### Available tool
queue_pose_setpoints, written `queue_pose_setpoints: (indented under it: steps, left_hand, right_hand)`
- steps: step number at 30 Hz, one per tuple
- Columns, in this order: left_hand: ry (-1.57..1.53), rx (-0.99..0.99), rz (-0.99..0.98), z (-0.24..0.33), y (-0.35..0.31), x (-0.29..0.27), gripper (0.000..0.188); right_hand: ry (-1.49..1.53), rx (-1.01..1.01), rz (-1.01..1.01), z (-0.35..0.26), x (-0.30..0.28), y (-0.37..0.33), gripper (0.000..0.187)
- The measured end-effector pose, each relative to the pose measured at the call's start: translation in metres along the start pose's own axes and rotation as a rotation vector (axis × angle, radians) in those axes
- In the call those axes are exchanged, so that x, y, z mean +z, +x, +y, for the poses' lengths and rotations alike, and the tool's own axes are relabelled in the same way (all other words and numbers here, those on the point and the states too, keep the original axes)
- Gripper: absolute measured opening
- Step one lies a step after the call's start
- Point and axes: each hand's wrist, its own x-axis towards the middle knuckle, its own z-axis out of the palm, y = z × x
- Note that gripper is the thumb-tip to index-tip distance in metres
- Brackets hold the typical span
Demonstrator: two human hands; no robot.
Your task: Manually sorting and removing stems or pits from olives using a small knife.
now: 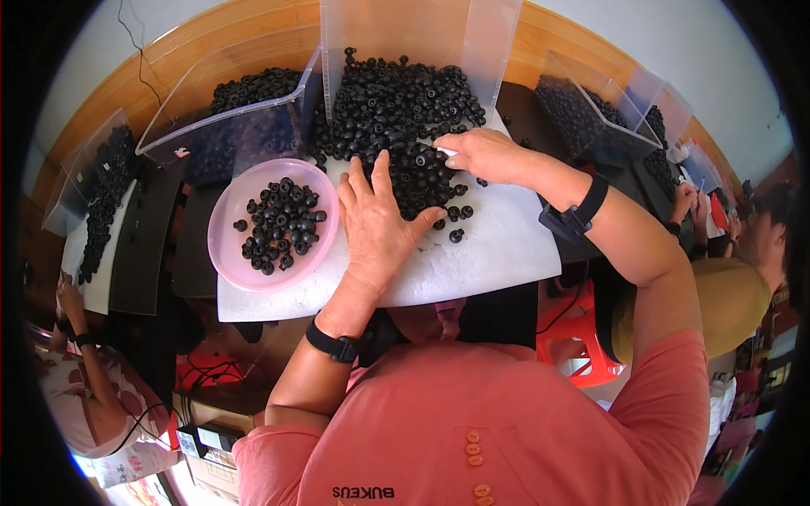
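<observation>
A pile of small black rounded parts, some with a hole showing, lies on a white sheet in front of me. At the pile's left side my left hand rests with fingers and thumb spread, fingertips touching the parts. My right hand is closed at the pile's right edge, pinching a small white piece whose kind I cannot make out. Several loose parts lie right of my left thumb. Left of that hand, a pink round dish holds more black parts.
A clear bin lies tipped toward me behind the pile, black parts spilling from it. Other clear bins of parts stand at the left and right. People work at both sides. A red stool stands at lower right.
</observation>
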Motion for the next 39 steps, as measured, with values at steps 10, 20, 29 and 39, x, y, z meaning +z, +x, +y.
queue_pose_setpoints:
  steps: [10, 20, 29, 39]
  left_hand:
    - [0.006, 0.023, 0.029, -0.003, -0.001, 0.000, 0.110]
    - [0.015, 0.045, 0.036, -0.002, -0.001, 0.000, 0.108]
    - [0.034, 0.041, 0.021, -0.001, -0.001, -0.001, 0.109]
    - [0.015, 0.031, 0.026, 0.000, 0.000, -0.002, 0.109]
  right_hand:
    - [-0.051, 0.063, 0.217, -0.022, 0.000, -0.053, 0.031]
    - [-0.229, 0.536, 0.376, 0.051, 0.011, -0.076, 0.023]
    - [-0.235, 0.438, 0.342, 0.049, 0.031, -0.064, 0.025]
    - [-0.082, 0.340, 0.233, 0.014, 0.027, -0.056, 0.028]
